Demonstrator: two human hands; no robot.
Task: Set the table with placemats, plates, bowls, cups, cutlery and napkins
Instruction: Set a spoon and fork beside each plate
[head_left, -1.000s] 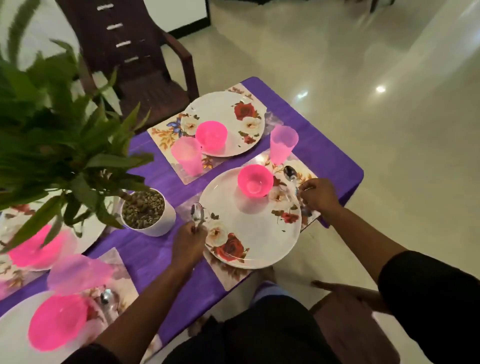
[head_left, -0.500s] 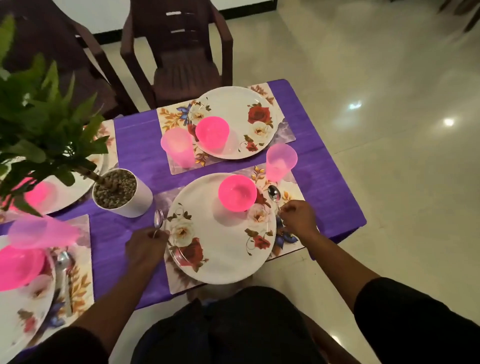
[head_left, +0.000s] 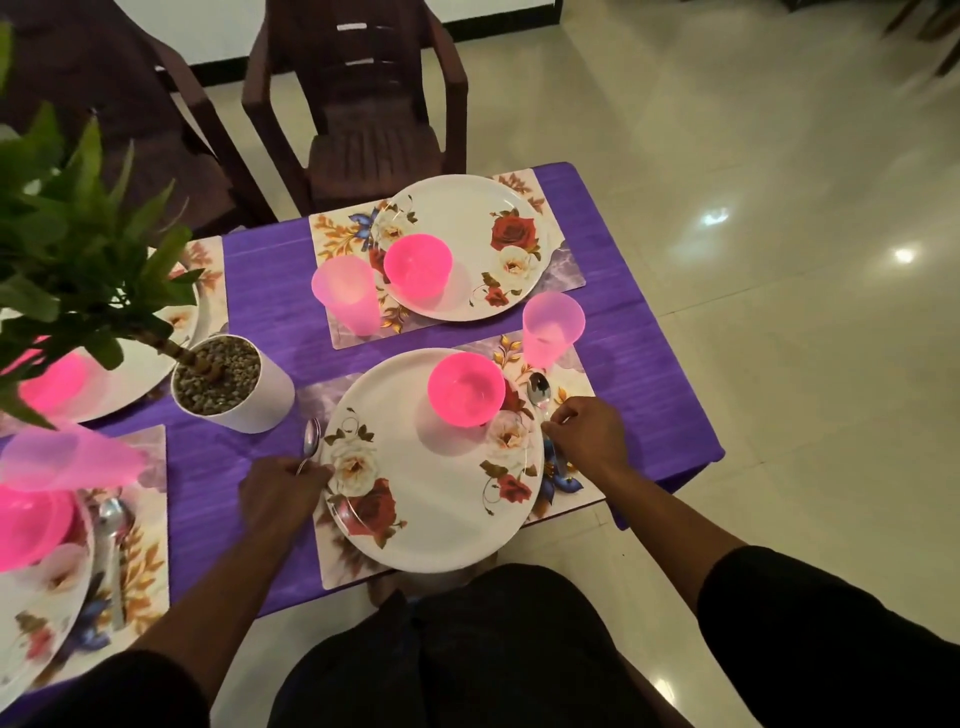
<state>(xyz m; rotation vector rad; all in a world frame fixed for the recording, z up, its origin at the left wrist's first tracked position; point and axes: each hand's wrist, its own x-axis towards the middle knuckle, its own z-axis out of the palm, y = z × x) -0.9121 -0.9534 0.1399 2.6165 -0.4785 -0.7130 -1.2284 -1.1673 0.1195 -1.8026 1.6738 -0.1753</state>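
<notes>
A white floral plate (head_left: 431, 499) lies on a floral placemat (head_left: 571, 364) at the near table edge, with a pink bowl (head_left: 466, 388) on it and a pink cup (head_left: 551, 327) behind it. My left hand (head_left: 278, 493) pinches the handle of a metal spoon (head_left: 310, 446) left of the plate. My right hand (head_left: 587, 436) holds the handle of a second spoon (head_left: 538, 391) right of the plate. Across the table, a second plate (head_left: 483, 228) carries a pink bowl (head_left: 417, 264), with a pink cup (head_left: 345, 293) beside it.
A potted plant in a white pot (head_left: 234, 384) stands left of the near plate. More place settings with a spoon (head_left: 111, 525) lie at the left. Two dark chairs (head_left: 358, 104) stand behind the purple table (head_left: 649, 395). Shiny floor lies to the right.
The view has swung left and centred on the near setting. Both hands stay at the spoons on either side of the plate, holding their handles.
</notes>
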